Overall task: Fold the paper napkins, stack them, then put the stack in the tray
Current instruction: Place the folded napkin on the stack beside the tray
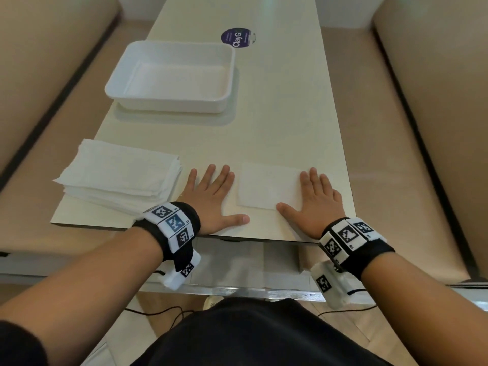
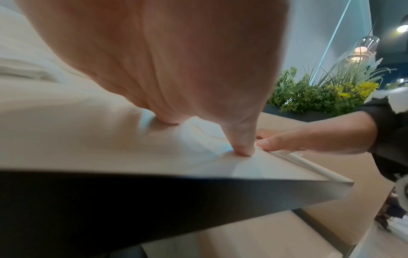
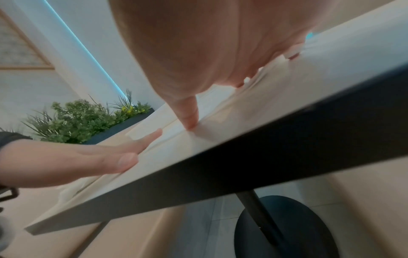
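Observation:
A pile of unfolded white napkins [image 1: 121, 175] lies at the table's near left. One folded white napkin [image 1: 266, 186] lies flat near the front edge. My left hand [image 1: 214, 196] rests flat on the bare table between the pile and the folded napkin, fingers spread. My right hand [image 1: 314, 199] lies flat with its fingers on the folded napkin's right part and its thumb at the near edge. The white tray [image 1: 224, 99] stands empty further back on the left. In the left wrist view my left thumb [image 2: 243, 146] presses the tabletop.
A round dark sticker [image 1: 237, 38] sits on the table beyond the tray. Beige bench seats [image 1: 435, 128] flank the table on both sides. The table's front edge [image 1: 237, 237] runs just under both wrists. Green plants [image 2: 320, 94] stand in the background.

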`<action>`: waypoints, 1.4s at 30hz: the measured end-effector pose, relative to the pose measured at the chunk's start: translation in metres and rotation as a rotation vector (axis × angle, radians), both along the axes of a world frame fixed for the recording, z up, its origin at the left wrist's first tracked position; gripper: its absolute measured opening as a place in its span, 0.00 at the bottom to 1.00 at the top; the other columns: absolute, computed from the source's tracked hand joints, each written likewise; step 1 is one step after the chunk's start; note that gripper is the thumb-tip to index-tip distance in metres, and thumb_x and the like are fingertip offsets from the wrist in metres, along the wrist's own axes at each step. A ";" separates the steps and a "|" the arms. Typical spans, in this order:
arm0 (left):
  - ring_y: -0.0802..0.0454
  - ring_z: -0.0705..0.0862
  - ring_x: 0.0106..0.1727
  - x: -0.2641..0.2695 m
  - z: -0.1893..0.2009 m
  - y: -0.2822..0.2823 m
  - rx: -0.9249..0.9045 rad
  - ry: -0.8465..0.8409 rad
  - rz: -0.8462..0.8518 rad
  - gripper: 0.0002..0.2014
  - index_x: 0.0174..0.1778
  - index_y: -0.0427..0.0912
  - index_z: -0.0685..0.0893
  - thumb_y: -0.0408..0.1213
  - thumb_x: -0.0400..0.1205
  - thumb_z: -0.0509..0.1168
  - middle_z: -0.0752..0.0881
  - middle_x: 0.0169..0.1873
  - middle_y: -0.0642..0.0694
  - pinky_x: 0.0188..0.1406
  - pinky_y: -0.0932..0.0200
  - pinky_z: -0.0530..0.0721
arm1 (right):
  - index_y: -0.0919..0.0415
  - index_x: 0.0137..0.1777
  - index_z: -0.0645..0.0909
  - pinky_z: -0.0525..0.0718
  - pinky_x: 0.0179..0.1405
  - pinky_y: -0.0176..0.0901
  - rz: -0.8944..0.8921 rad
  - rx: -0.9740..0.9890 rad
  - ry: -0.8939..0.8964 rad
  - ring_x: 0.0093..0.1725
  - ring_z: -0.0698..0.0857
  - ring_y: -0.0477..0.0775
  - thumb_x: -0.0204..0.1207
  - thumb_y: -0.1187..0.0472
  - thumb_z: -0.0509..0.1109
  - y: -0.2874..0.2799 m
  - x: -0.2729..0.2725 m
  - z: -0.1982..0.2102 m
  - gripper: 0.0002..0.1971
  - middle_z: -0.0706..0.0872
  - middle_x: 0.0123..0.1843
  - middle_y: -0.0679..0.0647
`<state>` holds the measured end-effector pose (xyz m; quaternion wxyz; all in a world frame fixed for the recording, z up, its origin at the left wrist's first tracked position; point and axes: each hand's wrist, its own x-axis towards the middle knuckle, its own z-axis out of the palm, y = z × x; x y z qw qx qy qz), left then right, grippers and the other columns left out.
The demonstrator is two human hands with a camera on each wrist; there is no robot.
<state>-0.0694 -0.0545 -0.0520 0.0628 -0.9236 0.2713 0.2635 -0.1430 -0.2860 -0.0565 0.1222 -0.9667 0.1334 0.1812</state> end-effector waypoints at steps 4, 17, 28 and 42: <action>0.47 0.46 0.86 0.006 0.012 -0.012 -0.279 -0.103 0.164 0.46 0.85 0.46 0.52 0.73 0.77 0.47 0.52 0.85 0.49 0.83 0.47 0.42 | 0.54 0.85 0.39 0.43 0.82 0.57 0.014 -0.006 -0.028 0.85 0.40 0.54 0.74 0.29 0.54 -0.005 -0.001 0.001 0.47 0.38 0.86 0.50; 0.42 0.70 0.66 0.022 0.020 -0.050 -0.392 0.021 0.478 0.17 0.56 0.47 0.79 0.49 0.76 0.72 0.74 0.58 0.44 0.61 0.51 0.74 | 0.51 0.85 0.43 0.42 0.82 0.59 -0.019 0.055 -0.099 0.85 0.40 0.53 0.72 0.29 0.58 0.003 -0.008 -0.007 0.48 0.40 0.86 0.48; 0.53 0.81 0.42 0.014 0.026 -0.059 -0.946 0.153 0.774 0.12 0.61 0.44 0.73 0.39 0.83 0.66 0.81 0.42 0.51 0.39 0.61 0.79 | 0.52 0.82 0.27 0.29 0.80 0.59 0.032 0.038 -0.022 0.81 0.25 0.60 0.73 0.25 0.47 0.000 -0.015 -0.015 0.50 0.23 0.82 0.55; 0.49 0.76 0.45 0.005 0.015 -0.057 -0.907 0.076 0.573 0.06 0.55 0.41 0.76 0.38 0.87 0.59 0.81 0.47 0.47 0.44 0.58 0.71 | 0.48 0.76 0.67 0.56 0.77 0.57 -0.073 0.066 -0.264 0.78 0.60 0.61 0.75 0.35 0.57 -0.014 0.002 -0.001 0.31 0.65 0.79 0.53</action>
